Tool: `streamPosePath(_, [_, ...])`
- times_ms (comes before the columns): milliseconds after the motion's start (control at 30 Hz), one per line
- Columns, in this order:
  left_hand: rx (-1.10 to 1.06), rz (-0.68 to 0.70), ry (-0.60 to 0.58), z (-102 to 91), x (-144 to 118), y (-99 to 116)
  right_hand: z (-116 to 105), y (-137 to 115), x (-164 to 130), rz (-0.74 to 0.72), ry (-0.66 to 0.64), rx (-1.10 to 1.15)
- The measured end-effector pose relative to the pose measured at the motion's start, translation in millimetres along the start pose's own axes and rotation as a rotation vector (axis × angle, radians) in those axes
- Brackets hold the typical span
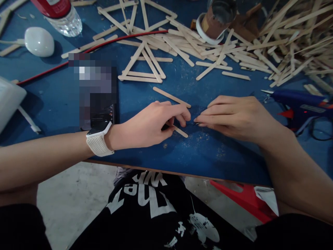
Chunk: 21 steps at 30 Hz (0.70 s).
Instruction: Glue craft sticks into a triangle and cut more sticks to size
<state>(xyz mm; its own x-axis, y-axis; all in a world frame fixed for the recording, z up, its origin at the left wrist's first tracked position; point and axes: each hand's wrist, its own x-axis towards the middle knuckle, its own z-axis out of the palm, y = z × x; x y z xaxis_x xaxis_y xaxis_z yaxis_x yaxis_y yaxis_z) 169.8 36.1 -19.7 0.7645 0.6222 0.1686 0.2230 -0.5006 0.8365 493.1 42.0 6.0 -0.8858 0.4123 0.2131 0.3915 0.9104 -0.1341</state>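
My left hand (158, 121), a watch (100, 139) on its wrist, is curled low over the table. Its thumb and fingers close around a wooden craft stick (181, 132), whose end juts out to the right. Just beyond these fingers another craft stick (169, 95) lies slanted on the blue tabletop. To the right, my right hand (231, 116) has its fingers pressed together in a pinch. A small dark bit shows at their tips, too small to name. The two hands are apart, fingertips facing each other. Farther back lies a triangle of craft sticks (143, 74).
A phone (102, 111) lies left of my left hand. At right sits a blue glue gun (299, 100). A large heap of craft sticks (291, 45), a cup (217, 19) and a red cable (49, 72) occupy the back. A bottle (66, 21) stands back left.
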Motion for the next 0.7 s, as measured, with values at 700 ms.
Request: streamPosePath(700, [-0.002,-0.024,-0.018,-1.9,-0.2,1.5,0.0,0.0,-1.2,0.007,-0.010,0.002])
